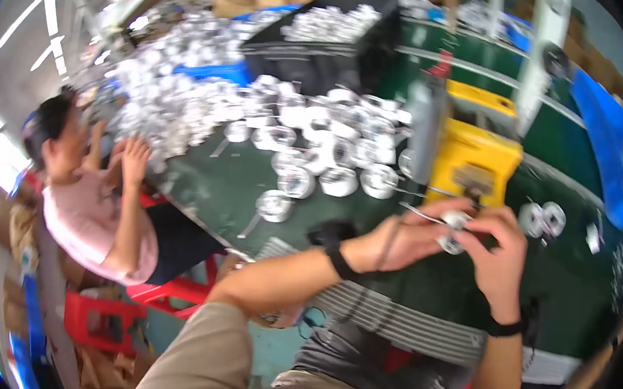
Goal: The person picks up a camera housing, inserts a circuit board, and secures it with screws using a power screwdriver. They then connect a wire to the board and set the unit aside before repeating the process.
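Here, the left hand (407,242) and right hand (503,249) pinch a white fitting (455,219) near the yellow machine (479,153). Probably this keeps it steady.

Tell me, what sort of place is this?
It looks like a factory assembly workshop, though I can't be sure. Many small white round parts lie heaped on a long green worktable, a yellow bench machine stands on it, and a black crate holds more.
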The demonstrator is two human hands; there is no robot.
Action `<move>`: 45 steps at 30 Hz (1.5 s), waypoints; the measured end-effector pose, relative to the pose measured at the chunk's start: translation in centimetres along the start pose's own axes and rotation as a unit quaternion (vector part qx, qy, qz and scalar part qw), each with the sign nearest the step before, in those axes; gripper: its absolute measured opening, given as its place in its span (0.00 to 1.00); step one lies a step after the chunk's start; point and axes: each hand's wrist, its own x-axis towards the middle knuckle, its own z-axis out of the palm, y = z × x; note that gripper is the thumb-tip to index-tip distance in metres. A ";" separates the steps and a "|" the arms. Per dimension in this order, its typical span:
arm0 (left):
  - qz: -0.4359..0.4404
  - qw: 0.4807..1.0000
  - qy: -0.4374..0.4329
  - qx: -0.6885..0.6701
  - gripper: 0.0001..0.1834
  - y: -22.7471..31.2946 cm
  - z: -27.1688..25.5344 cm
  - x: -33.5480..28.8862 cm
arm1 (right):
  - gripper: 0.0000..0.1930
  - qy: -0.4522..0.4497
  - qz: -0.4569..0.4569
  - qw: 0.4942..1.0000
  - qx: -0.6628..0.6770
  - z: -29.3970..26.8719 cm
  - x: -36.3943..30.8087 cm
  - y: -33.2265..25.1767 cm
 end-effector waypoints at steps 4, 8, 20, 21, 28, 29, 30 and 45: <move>0.063 0.996 -0.066 0.010 0.35 -0.7 0.0 -0.2 | 0.18 0.009 0.105 0.989 0.108 1.7 -0.2 -0.3; 0.073 0.971 -0.016 0.229 0.36 0.5 0.4 -0.6 | 0.14 -0.029 0.204 0.959 0.196 2.0 -0.3 0.1; -0.027 0.968 0.062 0.241 0.23 -0.4 -2.6 0.9 | 0.21 0.083 0.030 0.996 -0.016 3.5 3.4 -1.8; -0.055 0.977 0.096 0.180 0.22 -0.6 -3.8 0.8 | 0.30 0.040 0.060 0.997 -0.029 4.4 4.7 -3.6; -0.039 0.985 0.110 0.130 0.21 1.1 -2.5 -0.6 | 0.31 0.071 0.043 0.996 0.027 10.6 7.7 -3.0; -0.013 0.987 0.096 0.127 0.21 0.9 -2.5 -0.6 | 0.29 0.097 0.025 0.993 0.059 10.5 7.5 -3.2; -0.062 0.978 0.124 0.156 0.21 0.9 -2.5 -0.3 | 0.26 0.144 -0.019 0.987 0.072 9.8 7.3 -3.5; -0.110 0.970 0.165 0.138 0.17 1.0 -2.0 0.3 | 0.17 0.285 0.044 0.934 0.210 4.9 9.3 -2.5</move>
